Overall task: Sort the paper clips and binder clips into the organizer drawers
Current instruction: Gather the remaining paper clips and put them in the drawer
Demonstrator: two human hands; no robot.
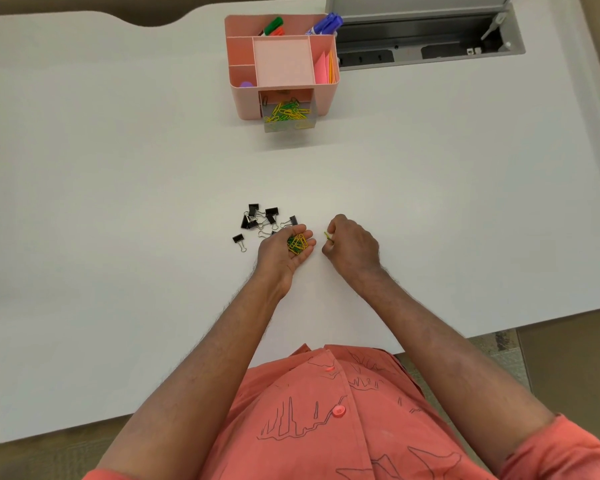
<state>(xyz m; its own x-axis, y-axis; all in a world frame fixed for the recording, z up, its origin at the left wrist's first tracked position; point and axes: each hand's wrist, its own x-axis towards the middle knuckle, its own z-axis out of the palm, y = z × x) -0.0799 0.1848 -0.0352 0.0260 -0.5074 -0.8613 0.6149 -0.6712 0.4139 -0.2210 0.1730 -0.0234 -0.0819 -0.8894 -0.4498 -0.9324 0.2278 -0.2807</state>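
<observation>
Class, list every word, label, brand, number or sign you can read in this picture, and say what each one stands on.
No text is readable anywhere in this view.
Blue-capped markers in the pink plastic desk organizer: any label print is too small and blurred to read.
Green-capped marker: no legible label.
Coral button-up shirt: line drawings only, no words.

Both my forearms reach forward, bare to the elbow, converging ahead of my chest. My left hand (pixel 286 249): palm turned up, cupped, its fingers (pixel 307 237) loosely curled around a small heap held in the hollow. My right hand (pixel 352 245): knuckles up, fingers tucked under, pinching at its inner side.
</observation>
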